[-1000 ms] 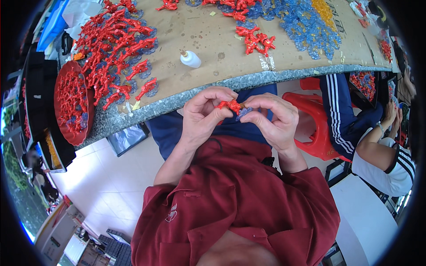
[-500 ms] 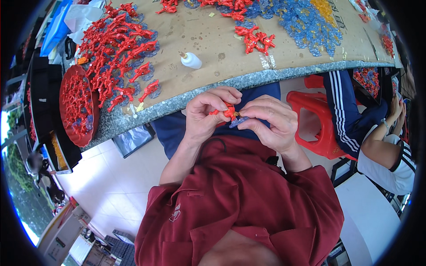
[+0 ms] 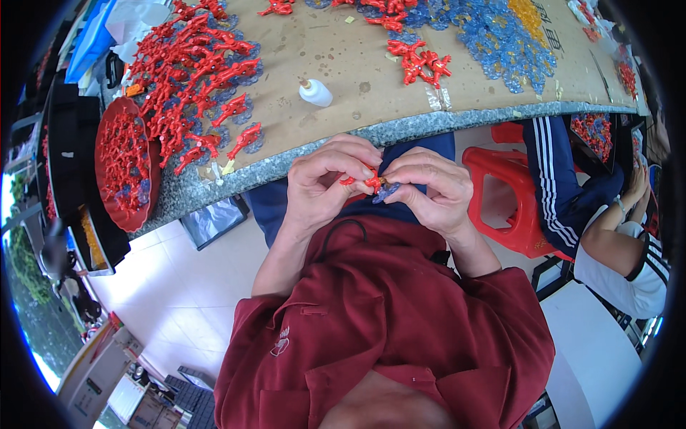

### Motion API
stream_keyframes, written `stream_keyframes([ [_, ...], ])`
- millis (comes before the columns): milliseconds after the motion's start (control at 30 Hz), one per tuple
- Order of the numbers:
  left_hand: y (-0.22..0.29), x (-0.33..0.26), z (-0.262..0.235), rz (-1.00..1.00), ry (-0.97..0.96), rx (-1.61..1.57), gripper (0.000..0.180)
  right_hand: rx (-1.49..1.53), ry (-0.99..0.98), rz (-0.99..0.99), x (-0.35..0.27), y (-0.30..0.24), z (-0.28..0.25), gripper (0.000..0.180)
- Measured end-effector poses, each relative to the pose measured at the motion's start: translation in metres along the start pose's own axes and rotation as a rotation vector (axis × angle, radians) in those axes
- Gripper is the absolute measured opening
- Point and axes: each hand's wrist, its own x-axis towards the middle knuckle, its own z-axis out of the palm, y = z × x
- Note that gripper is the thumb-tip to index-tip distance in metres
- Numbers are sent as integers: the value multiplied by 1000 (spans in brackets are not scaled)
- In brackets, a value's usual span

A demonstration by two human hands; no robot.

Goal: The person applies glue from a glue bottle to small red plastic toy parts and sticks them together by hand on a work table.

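Observation:
Over my lap, just off the table's front edge, both hands meet around a small red plastic figurine (image 3: 373, 183). My left hand (image 3: 321, 179) pinches the figurine between thumb and fingertips, which cover part of it. My right hand (image 3: 437, 187) closes its thumb and forefinger on a translucent blue plastic piece (image 3: 386, 192) at the figurine's right end. The two parts touch; how firmly they are joined is hidden by the fingers. A white squeeze bottle (image 3: 315, 93) with a narrow tip stands on the cardboard beyond my hands.
Red figurines (image 3: 193, 79) on blue pieces cover the table's left side, beside a red tray (image 3: 148, 182) full of red parts. Loose blue pieces (image 3: 500, 50) and yellow pieces (image 3: 527, 20) lie at the far right. A red stool (image 3: 511, 196) and a seated co-worker (image 3: 614, 250) are to my right.
My hands have moved slightly left with the figurine and blue piece, and the fingers cover more of the figurine. The table has shifted slightly in the view.

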Motion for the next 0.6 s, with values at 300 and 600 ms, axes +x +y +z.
stream_keyframes([
  [300, 41, -5, -19, 19, 241, 951, 21, -53, 12, 287, 24, 8, 0, 34],
  [600, 29, 29, -56, 159, 412, 1580, 32, -367, 24, 79, 71, 38, 47, 36],
])
